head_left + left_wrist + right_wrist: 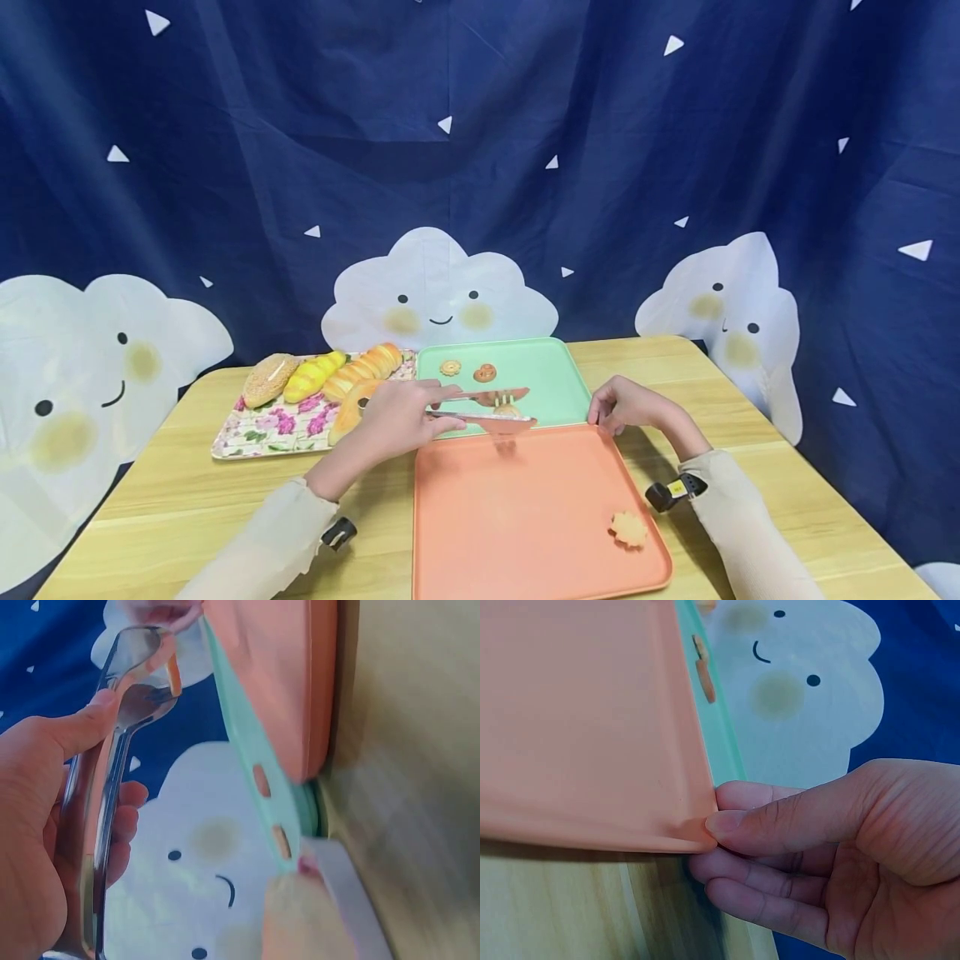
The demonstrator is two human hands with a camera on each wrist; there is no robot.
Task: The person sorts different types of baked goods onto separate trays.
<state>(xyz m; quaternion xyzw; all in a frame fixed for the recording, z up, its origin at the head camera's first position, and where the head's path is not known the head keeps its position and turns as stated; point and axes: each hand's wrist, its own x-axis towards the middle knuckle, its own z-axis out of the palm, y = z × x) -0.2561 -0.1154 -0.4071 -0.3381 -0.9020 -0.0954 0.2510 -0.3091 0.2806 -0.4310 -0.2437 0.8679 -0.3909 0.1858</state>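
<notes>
My left hand [393,417] grips a pair of metal tongs [112,772], fingers on one side and thumb on the other. Between the tong tips is a small cookie [507,409], held above the near part of the green tray [551,375]. My right hand [633,403] pinches the far right corner of the orange tray [592,712] between thumb and fingers. On the orange tray, near its right edge, lies a scalloped cookie [628,529]. Two more cookies, a pale round one [450,367] and a browner one [485,372], lie on the green tray.
Left of the green tray stands a floral tray [262,440] with several breads: a sesame bun [268,380], a yellow roll [313,377], a striped loaf [363,372] and one partly behind my left hand. A wooden table [150,517] carries everything; a blue cloud-print curtain [480,183] hangs behind.
</notes>
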